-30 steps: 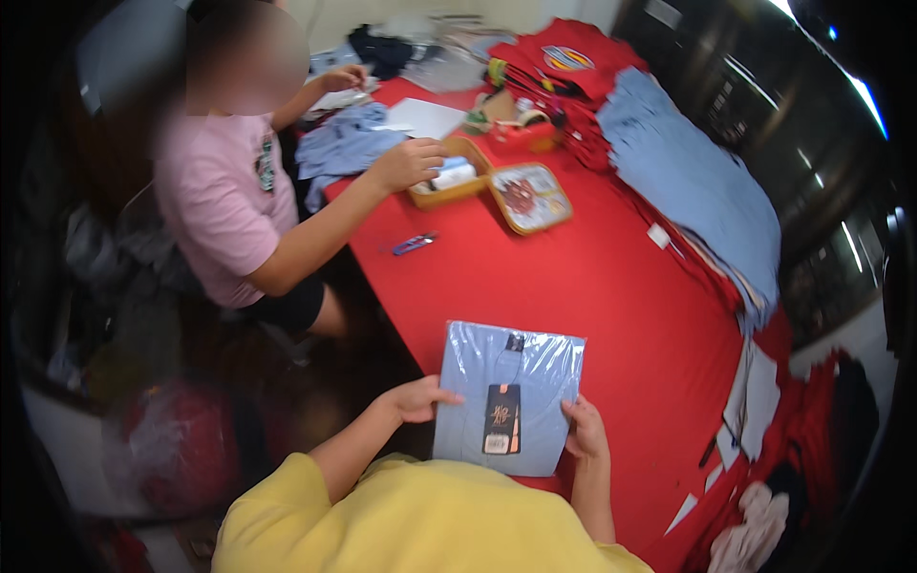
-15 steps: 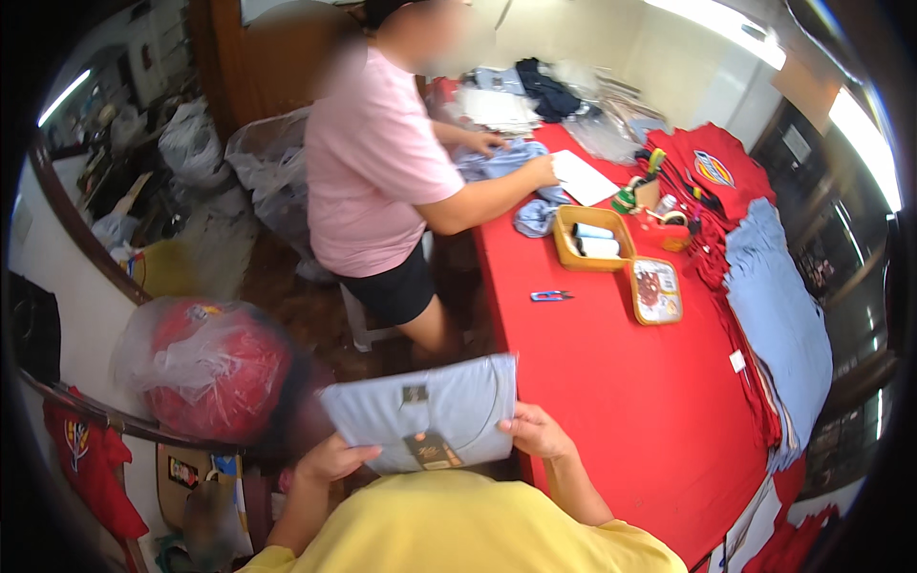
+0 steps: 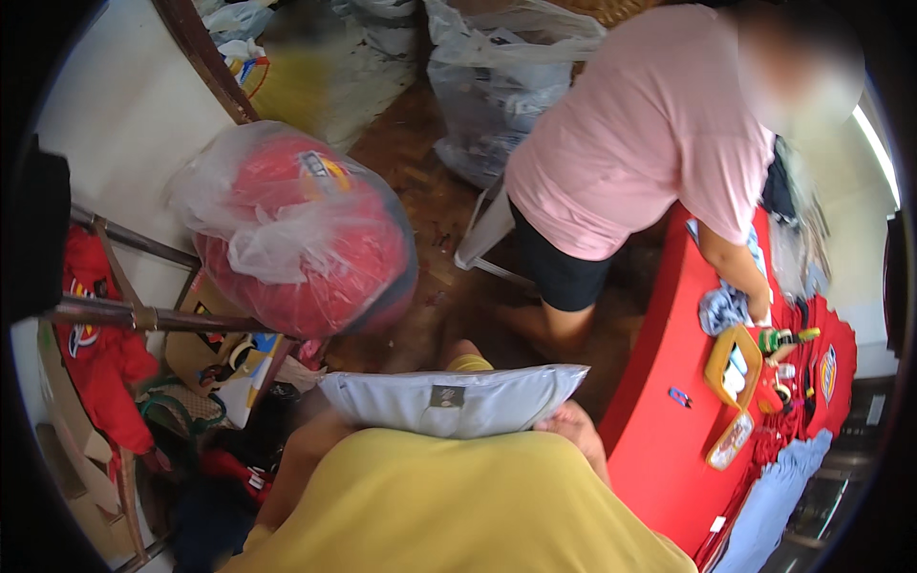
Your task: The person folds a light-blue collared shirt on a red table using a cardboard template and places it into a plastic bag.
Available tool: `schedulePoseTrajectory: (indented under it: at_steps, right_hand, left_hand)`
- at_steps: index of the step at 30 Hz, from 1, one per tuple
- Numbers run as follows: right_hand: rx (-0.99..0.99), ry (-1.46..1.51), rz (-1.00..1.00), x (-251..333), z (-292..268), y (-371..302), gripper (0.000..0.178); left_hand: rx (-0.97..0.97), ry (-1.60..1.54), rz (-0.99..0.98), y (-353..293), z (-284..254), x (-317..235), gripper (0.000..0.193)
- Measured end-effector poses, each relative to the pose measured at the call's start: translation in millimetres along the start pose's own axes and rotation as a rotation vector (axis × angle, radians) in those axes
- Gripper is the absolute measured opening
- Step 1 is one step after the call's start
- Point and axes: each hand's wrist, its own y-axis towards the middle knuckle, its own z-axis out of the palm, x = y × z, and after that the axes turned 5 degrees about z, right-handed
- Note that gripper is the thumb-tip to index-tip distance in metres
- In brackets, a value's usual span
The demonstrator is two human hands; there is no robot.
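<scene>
Close in front of my chest is a folded light-blue shirt (image 3: pixel 506 403) in a clear plastic bag, with a dark label at its middle. My right hand (image 3: pixel 570 423) grips the bag's right end, fingers closed at its lower edge. At the left end is my left hand (image 3: pixel 328 423), blurred and partly hidden by the bag and my yellow top, and it holds that side up. The package is tilted, its upper edge away from me.
A person in a pink shirt (image 3: pixel 640 134) leans over the red-covered table (image 3: pixel 630 420), handling blue cloth (image 3: pixel 723 309). On it are a yellow thread box (image 3: pixel 718 368) and small snips (image 3: pixel 680 397). A large plastic-wrapped red bundle (image 3: pixel 306 248) stands at left beside metal rails (image 3: pixel 143 315).
My view has swung left and down, so the table and the person appear farther right. The packaged shirt is nearer my chest and seen more edge-on, still in both hands.
</scene>
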Motion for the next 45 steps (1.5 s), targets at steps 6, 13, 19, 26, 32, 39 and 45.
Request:
schedulePoseTrajectory:
  at_steps: [6,13,19,26,32,39,45]
  right_hand:
    - [0.143,0.002,-0.151,144,-9,170,0.038]
    - [0.006,0.028,-0.103,270,-4,264,0.035]
    - [-0.173,0.065,-0.178,331,3,300,0.039]
    - [-0.05,0.148,-0.506,372,-10,317,0.044]
    - [0.221,0.097,-0.597,417,-6,395,0.06]
    - [0.429,-0.234,-0.616,551,47,571,0.099]
    - [0.95,-0.541,-0.358,608,100,697,0.109]
  left_hand:
    - [-0.143,-0.599,0.03,136,-96,-18,0.046]
    - [-0.128,-0.75,0.235,254,-186,-51,0.046]
    - [-0.104,-0.786,0.13,322,-239,-111,0.045]
    - [-0.029,-0.065,0.005,352,-300,-227,0.037]
    - [0.47,0.039,0.577,420,-383,-264,0.041]
    - [0.662,0.134,0.561,500,-531,-307,0.04]
    - [0.317,0.09,0.404,499,-615,-282,0.043]
